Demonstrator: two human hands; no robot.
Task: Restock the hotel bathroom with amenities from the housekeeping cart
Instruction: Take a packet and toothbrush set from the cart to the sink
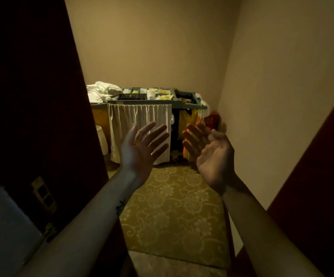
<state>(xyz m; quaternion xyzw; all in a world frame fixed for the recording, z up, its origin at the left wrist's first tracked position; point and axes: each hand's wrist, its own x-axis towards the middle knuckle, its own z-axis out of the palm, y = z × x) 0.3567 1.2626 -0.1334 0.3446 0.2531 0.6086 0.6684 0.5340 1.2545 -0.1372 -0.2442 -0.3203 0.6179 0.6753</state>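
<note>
Cream pleated cloth (140, 126) skirts the front of the housekeeping cart (138, 102), which stands against the far wall at the end of a patterned carpet (172, 206), well apart from the person. Both hands are raised between the camera and the cart, palms turned up. The left hand (142, 144) and the right hand (208, 148) have their fingers (156, 134) spread and relaxed, holding nothing. The amenities (158, 93) lie in compartments along the cart's top, with white towels (100, 90) heaped at its left end, so nothing looks to have been fetched yet. The gloom is the main risk: small packets in neighbouring compartments look alike in this light, so the wrong item could be taken. A reach across the tray could also knock packets over the front edge, and the loose towel heap might slide if brushed. What each compartment holds is too small and dim to tell. The shelves behind the cloth are hidden, the dark door (32, 86) cuts off the cart's left end, the right hand covers part of a yellow bag (188, 118), and the bathroom is out of view.
</note>
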